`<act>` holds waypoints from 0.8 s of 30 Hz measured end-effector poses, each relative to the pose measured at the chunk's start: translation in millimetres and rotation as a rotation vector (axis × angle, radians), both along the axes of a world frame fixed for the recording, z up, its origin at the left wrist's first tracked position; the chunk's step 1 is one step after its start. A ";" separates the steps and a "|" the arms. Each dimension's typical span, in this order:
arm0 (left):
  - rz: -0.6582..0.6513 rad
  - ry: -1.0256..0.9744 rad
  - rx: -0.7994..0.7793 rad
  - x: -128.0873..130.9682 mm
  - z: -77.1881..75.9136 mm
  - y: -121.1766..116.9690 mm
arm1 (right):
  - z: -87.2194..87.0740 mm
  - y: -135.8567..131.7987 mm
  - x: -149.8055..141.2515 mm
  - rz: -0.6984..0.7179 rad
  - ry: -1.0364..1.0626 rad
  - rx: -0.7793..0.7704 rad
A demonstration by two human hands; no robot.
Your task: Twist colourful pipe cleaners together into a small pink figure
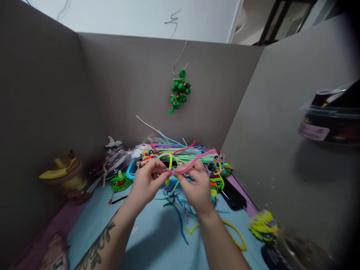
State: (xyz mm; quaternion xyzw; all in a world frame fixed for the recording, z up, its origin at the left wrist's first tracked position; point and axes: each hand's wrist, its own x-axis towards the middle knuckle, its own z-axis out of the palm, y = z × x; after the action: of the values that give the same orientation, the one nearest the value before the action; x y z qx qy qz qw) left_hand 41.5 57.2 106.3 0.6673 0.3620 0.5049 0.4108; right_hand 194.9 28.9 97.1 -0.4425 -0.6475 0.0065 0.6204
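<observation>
In the head view, a pink pipe cleaner [197,159] stretches between my two hands above the table. My left hand [147,180] pinches its near end between thumb and fingertips. Closed around the same pipe cleaner is my right hand [197,186], with the free length pointing up to the right. A yellow pipe cleaner [170,160] loops upright at my fingertips. Close beside it a mint-green strand [161,155] curves; whether my fingers hold these two is unclear. Behind my hands lies a pile of colored pipe cleaners [185,150], partly hidden by them.
A blue tray [130,169] sits under the pile. Loose strands, including a blue pipe cleaner [180,219], lie on the light-blue mat [152,243]. A green figure [120,182] is left, a black phone [232,195] right. Grey panels surround the table; a green ornament [180,88] hangs behind.
</observation>
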 end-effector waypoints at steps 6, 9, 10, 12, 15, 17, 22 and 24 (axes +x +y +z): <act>-0.089 0.239 0.160 -8.7 3.3 -5.8 | -1.5 0.9 1.7 0.003 0.056 -0.094; -0.081 0.309 0.240 -10.5 5.9 -6.2 | 0.7 0.9 1.1 0.004 0.095 -0.174; -0.081 0.318 0.254 -10.8 6.5 -5.8 | 1.7 1.0 1.1 0.004 0.116 -0.207; -0.079 0.322 0.260 -11.5 6.8 -4.3 | 3.4 1.4 2.0 0.021 0.144 -0.276; -0.097 0.302 0.214 -13.0 5.5 -1.8 | 3.8 2.6 4.5 0.110 0.139 -0.362; -0.098 0.302 0.197 -13.5 4.2 -0.7 | 2.6 3.6 5.5 0.164 0.129 -0.378; 0.048 0.300 0.274 -10.6 4.1 -1.9 | -1.3 7.2 3.3 0.147 0.126 -0.395; 0.185 0.257 0.305 -8.7 5.2 -3.8 | -3.0 9.2 2.9 0.095 0.172 -0.380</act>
State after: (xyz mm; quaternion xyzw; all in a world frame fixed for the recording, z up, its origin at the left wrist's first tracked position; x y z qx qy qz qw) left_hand 32.9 53.3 111.5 0.7444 0.3904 0.5004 0.2074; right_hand 197.8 38.1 94.1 -0.5184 -0.5993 0.1953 0.5778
